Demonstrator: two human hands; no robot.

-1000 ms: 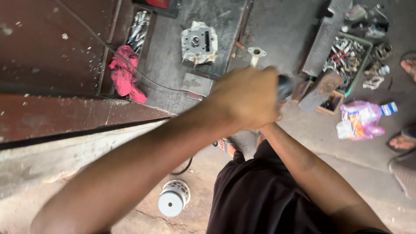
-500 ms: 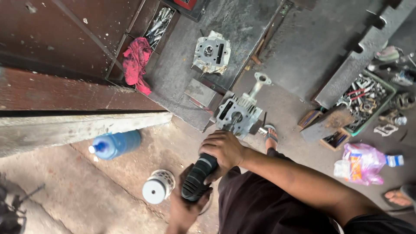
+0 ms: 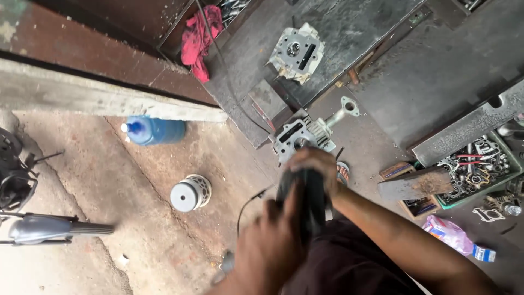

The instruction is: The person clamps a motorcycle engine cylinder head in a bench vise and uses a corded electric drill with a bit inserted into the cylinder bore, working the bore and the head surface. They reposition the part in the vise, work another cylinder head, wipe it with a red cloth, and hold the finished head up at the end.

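Step in hand: both hands grip a black power tool [image 3: 305, 205] and hold it over a grey engine cylinder block [image 3: 303, 136] that lies on the concrete floor [image 3: 109, 164].
Right hand [image 3: 316, 166]: fingers wrapped fully shut around the far end of the tool body, just near of the block.
Left hand [image 3: 270, 246]: closed on the near end of the tool (blurred, so how each finger sits cannot be told).
Tool head: hidden under the right hand; whether it touches the block cannot be told.
Tool cable: a thin black cord [image 3: 245, 207] loops on the floor to the left of the tool.
Block position: centre of the scene, at the near edge of a dark metal plate [image 3: 436, 76], with a flanged pipe end pointing far and right.
Nearby parts: a second grey engine casting [image 3: 296, 53] on the plate farther off; a white finned cylinder [image 3: 190, 193] and a blue bottle [image 3: 153, 131] on the floor to the left; a red rag [image 3: 199, 41] at far left; a tray of tools [image 3: 475, 169] at right.
Next move, as a judgement: steady two-handed pressure, the tool lined up with the bore before it is pressed in.
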